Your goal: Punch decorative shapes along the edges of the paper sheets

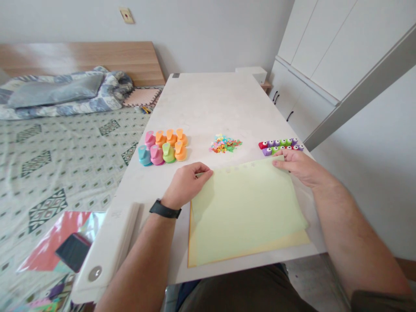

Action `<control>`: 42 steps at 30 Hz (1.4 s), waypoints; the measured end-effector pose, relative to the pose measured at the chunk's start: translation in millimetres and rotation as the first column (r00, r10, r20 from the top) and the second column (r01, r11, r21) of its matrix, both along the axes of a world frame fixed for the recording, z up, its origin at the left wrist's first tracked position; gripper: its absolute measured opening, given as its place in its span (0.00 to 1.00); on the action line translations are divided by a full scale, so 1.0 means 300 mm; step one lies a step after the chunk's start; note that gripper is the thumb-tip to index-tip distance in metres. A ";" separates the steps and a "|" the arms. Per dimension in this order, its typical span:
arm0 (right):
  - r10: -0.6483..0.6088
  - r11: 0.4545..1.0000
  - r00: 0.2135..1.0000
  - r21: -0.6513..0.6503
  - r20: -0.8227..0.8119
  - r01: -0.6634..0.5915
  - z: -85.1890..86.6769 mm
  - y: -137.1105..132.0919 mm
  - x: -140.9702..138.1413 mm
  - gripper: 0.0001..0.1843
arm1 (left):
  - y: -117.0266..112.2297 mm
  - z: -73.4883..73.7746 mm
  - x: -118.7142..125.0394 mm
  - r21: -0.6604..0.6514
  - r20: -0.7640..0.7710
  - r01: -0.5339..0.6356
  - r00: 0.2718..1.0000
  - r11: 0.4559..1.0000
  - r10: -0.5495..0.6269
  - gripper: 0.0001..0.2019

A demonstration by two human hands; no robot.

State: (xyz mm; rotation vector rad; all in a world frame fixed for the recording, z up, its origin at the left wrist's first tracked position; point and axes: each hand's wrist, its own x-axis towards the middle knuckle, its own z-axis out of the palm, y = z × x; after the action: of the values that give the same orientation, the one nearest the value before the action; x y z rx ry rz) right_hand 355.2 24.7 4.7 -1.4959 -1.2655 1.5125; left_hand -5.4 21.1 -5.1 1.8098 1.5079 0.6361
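Two hands pinch the far corners of a pale green sheet lying near the white table's front edge; the left hand, fingers curled tight, grips the 10 o'clock corner; the right hand nips the 2 o'clock corner, its fingertips hard to separate from the small punches at its 12 o'clock; an orange sheet beneath shows only along two edges; faint punched shapes along the far edge are unreadable.

Left hand and right hand pinch the green sheet, which apparently overlies an orange sheet.
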 end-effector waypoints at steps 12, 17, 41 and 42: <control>0.014 1.000 0.997 0.009 -0.075 -0.014 0.018 -0.028 -0.050 0.19 | -0.007 0.004 0.022 0.333 -0.143 0.032 0.990 0.942 0.017 0.18; 0.045 0.999 0.993 0.001 -0.110 -0.045 0.009 -0.039 -0.081 0.19 | -0.016 -0.005 0.051 0.308 -0.187 0.169 0.976 0.936 -0.115 0.17; 0.095 0.995 0.991 0.045 -0.091 -0.092 -0.008 -0.037 -0.096 0.18 | -0.026 -0.014 0.067 0.274 -0.174 0.233 0.966 0.933 -0.190 0.08; 0.094 0.995 0.991 0.043 -0.093 -0.090 -0.008 -0.037 -0.096 0.18 | -0.027 -0.014 0.068 0.274 -0.173 0.232 0.967 0.933 -0.189 0.08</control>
State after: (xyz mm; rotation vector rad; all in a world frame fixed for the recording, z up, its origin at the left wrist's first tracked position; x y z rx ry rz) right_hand 326.2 13.6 2.3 -1.3410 -1.3159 1.5902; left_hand 15.0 12.9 -9.3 2.2518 1.3368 0.6603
